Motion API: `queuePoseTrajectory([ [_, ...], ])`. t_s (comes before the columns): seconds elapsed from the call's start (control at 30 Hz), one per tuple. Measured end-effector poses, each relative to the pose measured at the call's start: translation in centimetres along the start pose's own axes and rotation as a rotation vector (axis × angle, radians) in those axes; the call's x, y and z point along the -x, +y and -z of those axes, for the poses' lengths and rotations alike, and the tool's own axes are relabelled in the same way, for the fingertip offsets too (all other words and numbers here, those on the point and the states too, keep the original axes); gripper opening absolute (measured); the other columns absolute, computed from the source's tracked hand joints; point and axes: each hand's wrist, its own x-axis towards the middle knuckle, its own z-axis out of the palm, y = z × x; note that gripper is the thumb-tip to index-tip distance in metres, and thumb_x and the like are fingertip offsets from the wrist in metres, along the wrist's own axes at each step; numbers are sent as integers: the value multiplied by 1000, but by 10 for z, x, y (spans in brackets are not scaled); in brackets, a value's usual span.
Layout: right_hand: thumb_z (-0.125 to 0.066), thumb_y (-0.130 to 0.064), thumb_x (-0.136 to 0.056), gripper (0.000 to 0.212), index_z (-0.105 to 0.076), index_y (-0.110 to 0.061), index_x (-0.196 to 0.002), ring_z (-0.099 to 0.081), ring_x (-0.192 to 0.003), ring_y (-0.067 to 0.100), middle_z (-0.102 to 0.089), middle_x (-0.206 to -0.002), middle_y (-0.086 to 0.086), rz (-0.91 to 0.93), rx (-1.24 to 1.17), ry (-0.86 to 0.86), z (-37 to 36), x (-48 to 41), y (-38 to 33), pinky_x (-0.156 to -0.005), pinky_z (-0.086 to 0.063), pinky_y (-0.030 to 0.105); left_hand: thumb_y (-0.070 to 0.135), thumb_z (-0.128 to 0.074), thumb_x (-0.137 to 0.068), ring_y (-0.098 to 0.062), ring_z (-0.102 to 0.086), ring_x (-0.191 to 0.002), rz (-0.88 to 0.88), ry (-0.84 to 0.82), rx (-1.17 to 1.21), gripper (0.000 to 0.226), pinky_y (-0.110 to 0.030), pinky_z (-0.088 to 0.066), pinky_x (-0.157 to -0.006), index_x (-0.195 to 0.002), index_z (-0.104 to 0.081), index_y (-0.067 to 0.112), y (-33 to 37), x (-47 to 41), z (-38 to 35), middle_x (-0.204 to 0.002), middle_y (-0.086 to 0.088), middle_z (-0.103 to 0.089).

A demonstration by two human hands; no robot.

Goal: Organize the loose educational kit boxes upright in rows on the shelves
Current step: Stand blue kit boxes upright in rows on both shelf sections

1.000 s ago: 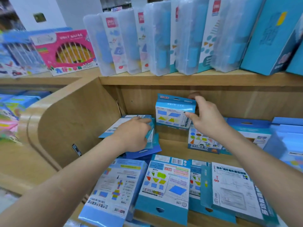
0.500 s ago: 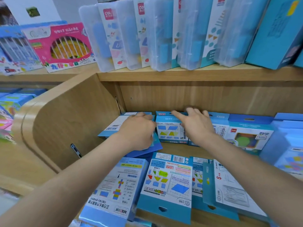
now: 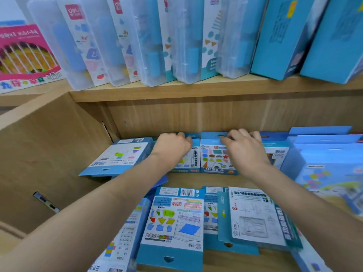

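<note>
A row of blue kit boxes stands upright against the back of the lower shelf (image 3: pixel 196 179). My left hand (image 3: pixel 171 149) curls over the top edge of an upright geometry kit box (image 3: pixel 189 162). My right hand (image 3: pixel 244 152) grips the top flap of the neighbouring coloured-shapes kit box (image 3: pixel 213 159), thumb in front and fingers over the back. Left of these, another kit box (image 3: pixel 117 156) leans tilted with its face up. Several kit boxes lie flat at the shelf front, among them a parallelogram-print box (image 3: pixel 174 222) and a white-faced box (image 3: pixel 253 216).
The shelf's wooden side panel (image 3: pixel 49 158) closes off the left. Above, clear plastic cases (image 3: pixel 149 42) and tall blue boxes (image 3: pixel 284 36) stand in a row on the upper shelf. A pink abacus box (image 3: pixel 23 55) sits far left. More blue boxes (image 3: pixel 324 163) fill the right.
My left hand left the leaning box and moved right onto the top of the upright geometry box. My right hand shifted right onto the coloured-shapes box. The view came closer.
</note>
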Motion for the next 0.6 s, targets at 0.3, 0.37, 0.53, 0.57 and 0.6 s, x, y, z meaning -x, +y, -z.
queuePoseTrajectory([
  [0.3, -74, 12, -55, 45, -68, -9, -95, -57, -81, 28, -64, -90, 6, 168, -102, 40, -15, -4, 14, -65, -48, 36, 3, -61, -82, -25, -61, -83, -65, 17, -96, 40, -29, -27, -47, -117, -43, 9, 6, -4, -7, -105, -8, -56],
  [0.37, -74, 13, -55, 47, -68, -9, -96, -57, -80, 28, -64, -90, 6, 194, -117, 61, -16, -4, 16, -65, -50, 36, -1, -61, -80, -25, -59, -83, -91, -3, -110, 44, -28, -20, -42, -118, -40, 7, 8, -5, -6, -106, -9, -54],
  [0.53, -76, 13, -54, 50, -68, -7, -99, -59, -81, 29, -64, -92, 7, 168, -148, 72, -17, -3, 15, -65, -51, 38, -4, -60, -79, -24, -59, -81, -102, 7, -125, 44, -29, -21, -43, -116, -39, 6, 6, -5, -6, -106, -9, -53],
  [0.57, -76, 12, -54, 52, -67, -8, -101, -58, -82, 28, -63, -94, 7, 153, -148, 51, -16, -3, 13, -66, -51, 38, -4, -59, -79, -24, -58, -81, -100, 12, -120, 43, -29, -24, -44, -116, -39, 7, 6, -4, -6, -106, -9, -53],
  [0.6, -76, 11, -56, 53, -65, -9, -105, -58, -86, 28, -62, -98, 7, 143, -145, 22, -14, -2, 12, -69, -51, 37, -3, -59, -80, -24, -58, -82, -94, 17, -112, 43, -30, -27, -46, -116, -39, 7, 7, -4, -7, -107, -9, -53],
])
